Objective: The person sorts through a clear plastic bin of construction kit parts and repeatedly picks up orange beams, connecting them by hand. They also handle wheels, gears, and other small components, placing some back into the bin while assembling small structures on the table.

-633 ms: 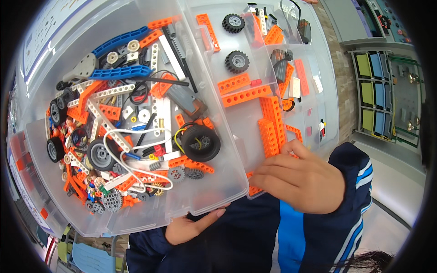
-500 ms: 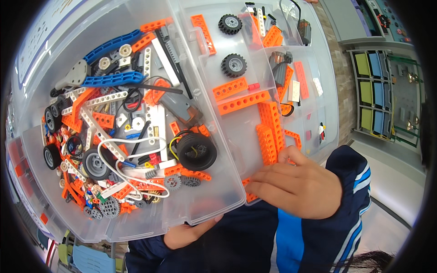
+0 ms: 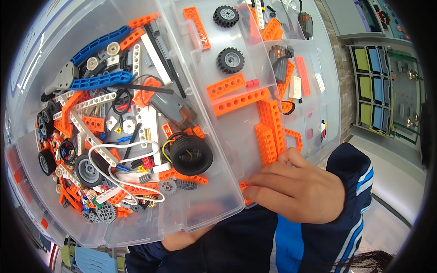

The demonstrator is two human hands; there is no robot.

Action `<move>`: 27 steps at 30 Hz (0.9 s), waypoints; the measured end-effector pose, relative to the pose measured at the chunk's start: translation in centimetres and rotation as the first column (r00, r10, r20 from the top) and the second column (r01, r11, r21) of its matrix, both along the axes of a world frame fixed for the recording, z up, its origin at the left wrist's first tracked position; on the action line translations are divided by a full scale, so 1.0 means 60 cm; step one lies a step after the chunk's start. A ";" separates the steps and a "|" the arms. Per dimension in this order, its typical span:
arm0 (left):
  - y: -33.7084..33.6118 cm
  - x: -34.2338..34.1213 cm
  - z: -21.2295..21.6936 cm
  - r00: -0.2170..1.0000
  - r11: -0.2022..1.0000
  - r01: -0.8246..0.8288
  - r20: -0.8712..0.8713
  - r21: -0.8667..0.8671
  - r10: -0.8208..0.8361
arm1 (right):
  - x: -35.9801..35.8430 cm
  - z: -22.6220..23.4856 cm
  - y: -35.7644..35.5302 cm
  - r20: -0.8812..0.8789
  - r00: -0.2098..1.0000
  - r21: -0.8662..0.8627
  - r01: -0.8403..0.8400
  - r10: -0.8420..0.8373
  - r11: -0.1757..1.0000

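My right hand point(image 3: 302, 186) reaches into the near end of a clear sorting tray point(image 3: 236, 132). Its fingers bend together around an orange piece point(image 3: 244, 185), apparently a beam and mostly covered. Just beyond the fingers, thick orange studded beams point(image 3: 268, 132) stand side by side, close to the index finger. My left hand point(image 3: 184, 239) is under the near rim of a large clear bin point(image 3: 209, 200); the bin hides its fingers. Jumbled building parts fill the bin, among them a black tyre point(image 3: 193, 154), a white cable point(image 3: 125, 182) and blue curved beams point(image 3: 102, 79).
The tray's other compartments hold small wheels point(image 3: 230, 60), a flat orange plate point(image 3: 197, 27) and a grey motor-like part point(image 3: 278, 59). On the right stands a rack with green and blue bins point(image 3: 371, 86). A light blue chair point(image 3: 95, 259) shows at lower left.
The bin and its contents sit slightly further left in the picture. My left thumb, earlier at the bin's near rim, is now out of sight. My right hand stays almost in place.
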State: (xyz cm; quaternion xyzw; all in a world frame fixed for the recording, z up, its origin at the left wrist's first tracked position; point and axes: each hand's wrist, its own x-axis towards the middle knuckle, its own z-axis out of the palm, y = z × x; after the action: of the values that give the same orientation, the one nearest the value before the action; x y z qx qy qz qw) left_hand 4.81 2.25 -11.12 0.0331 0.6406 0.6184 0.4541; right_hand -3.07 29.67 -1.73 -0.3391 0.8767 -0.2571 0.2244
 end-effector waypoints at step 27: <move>0.007 0.001 -0.004 0.998 0.999 -0.035 -0.046 0.028 0.037 | -0.006 0.001 0.003 0.085 0.994 0.028 -0.065 0.062 0.998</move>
State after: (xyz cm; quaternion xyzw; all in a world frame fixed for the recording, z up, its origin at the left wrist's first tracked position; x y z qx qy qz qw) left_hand 4.88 2.64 -11.33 0.0421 0.6428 0.6343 0.4274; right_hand -3.42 29.83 -1.65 -0.3522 0.8590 -0.2506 0.2744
